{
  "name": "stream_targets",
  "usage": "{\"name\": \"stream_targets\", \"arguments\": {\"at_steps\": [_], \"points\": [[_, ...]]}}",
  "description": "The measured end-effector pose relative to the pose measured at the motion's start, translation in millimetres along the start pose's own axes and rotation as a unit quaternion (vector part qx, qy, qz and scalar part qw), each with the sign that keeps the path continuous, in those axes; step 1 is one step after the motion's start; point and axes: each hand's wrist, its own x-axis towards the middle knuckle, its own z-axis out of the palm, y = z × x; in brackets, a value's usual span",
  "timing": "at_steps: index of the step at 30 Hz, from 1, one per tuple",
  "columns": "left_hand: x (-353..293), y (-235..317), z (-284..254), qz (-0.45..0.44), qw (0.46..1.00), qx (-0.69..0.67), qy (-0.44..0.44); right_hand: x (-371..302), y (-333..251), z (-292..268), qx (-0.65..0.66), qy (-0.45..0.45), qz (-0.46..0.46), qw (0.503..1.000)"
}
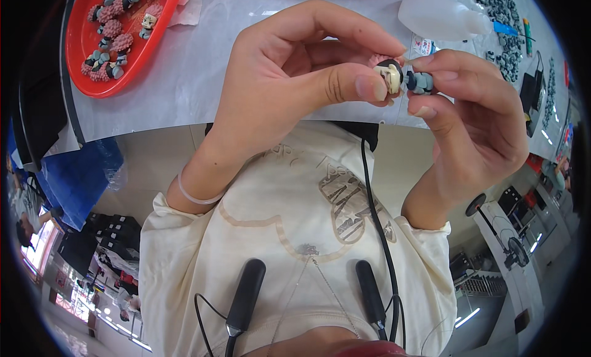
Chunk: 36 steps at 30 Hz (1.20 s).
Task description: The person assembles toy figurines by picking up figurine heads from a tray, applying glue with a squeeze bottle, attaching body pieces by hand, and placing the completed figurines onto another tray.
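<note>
Between the thumb and fingers of my left hand (295, 74) is a small doll head (390, 76) with pink and black hair and a pale face. My right hand (474, 104) pinches a grey-blue doll body (420, 82) by thumb and index finger. Head and body are held end to end over the table, the body's neck side turned toward the head; whether they touch I cannot tell. At the far left, a red tray (129, 86) holds several figures with pink curly hair and grey-blue bodies.
A white plastic bottle (443, 18) with a blue tip lies at the far right. Beyond it, many small grey-blue parts (508, 55) are spread on the white-covered table (209, 55). A black cable (371, 197) hangs down in front of my shirt.
</note>
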Motion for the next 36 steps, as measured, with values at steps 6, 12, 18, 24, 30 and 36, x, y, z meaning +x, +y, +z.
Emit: {"name": "stream_targets", "arguments": {"at_steps": [6, 12, 18, 24, 30, 36], "points": [[0, 5, 13, -0.019, 0.999, -0.049, 0.013, 4, 1, 0, -0.041, -0.027, -0.041, 0.998], [0, 5, 15, -0.028, 0.998, -0.056, 0.028, 1, 2, 5, -0.048, -0.01, -0.025, 0.998], [3, 7, 16, -0.029, 0.998, -0.047, 0.036, 3, -1, 10, -0.114, 0.009, -0.044, 0.992], [1, 16, 12, -0.072, 0.993, -0.088, 0.045, -1, 11, 27, -0.195, 0.025, -0.1, 0.975], [3, 68, -35, 0.177, 0.925, 0.333, 0.048, -12, -3, 3, -0.265, 0.038, -0.078, 0.96], [7, 109, -95, 0.101, 0.619, 0.775, 0.082, -14, 5, 4, -0.226, 0.011, -0.029, 0.974]]}}
